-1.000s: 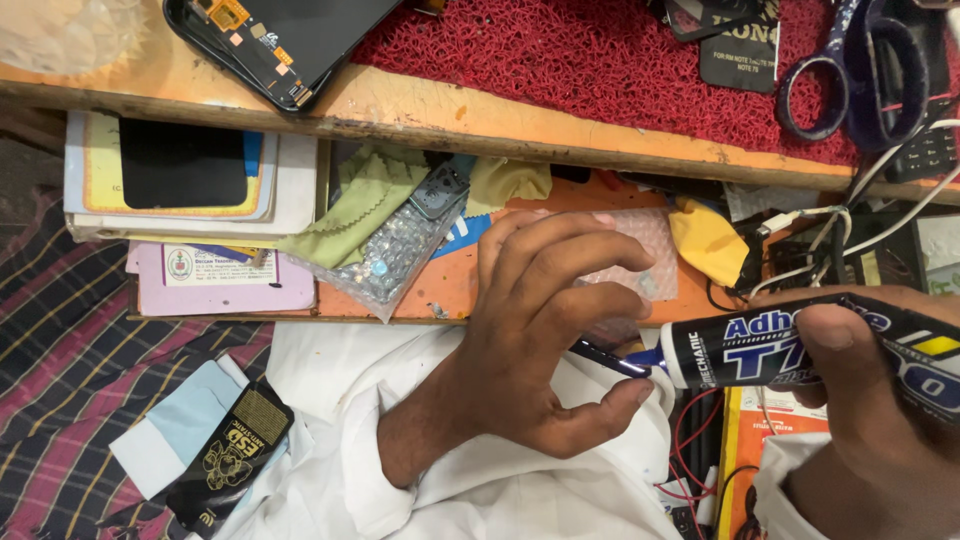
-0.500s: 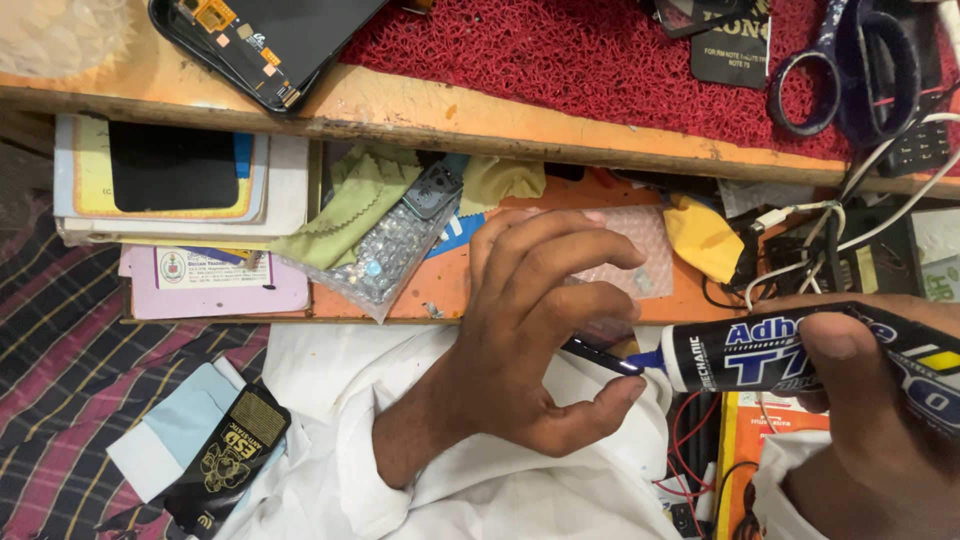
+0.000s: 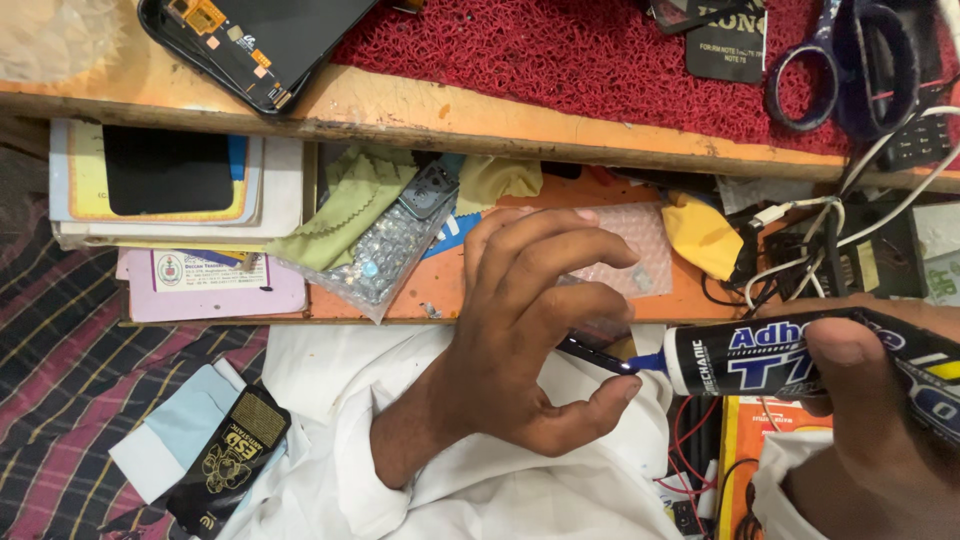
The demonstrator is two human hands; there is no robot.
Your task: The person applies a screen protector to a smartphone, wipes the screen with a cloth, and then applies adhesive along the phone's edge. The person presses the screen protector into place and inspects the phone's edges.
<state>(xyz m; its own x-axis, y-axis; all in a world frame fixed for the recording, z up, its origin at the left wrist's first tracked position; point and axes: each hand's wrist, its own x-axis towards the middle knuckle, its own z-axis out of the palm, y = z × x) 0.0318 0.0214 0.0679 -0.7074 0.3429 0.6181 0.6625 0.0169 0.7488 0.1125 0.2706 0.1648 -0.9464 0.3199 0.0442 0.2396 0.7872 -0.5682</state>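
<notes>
While our right hand (image 3: 870,440) clamps a black adhesive tube (image 3: 800,360) between thumb and fingers, its blue nozzle meets the edge of a thin dark phone part (image 3: 595,352) over our white-clad lap. Our left hand (image 3: 530,330) pinches that part between thumb and curled fingers. Just beyond, an open drawer (image 3: 450,290) holds green cloths, a bag of small parts and bubble wrap. Farther off, scissors (image 3: 850,60) and a phone screen (image 3: 250,35) rest on the red mat (image 3: 560,50).
</notes>
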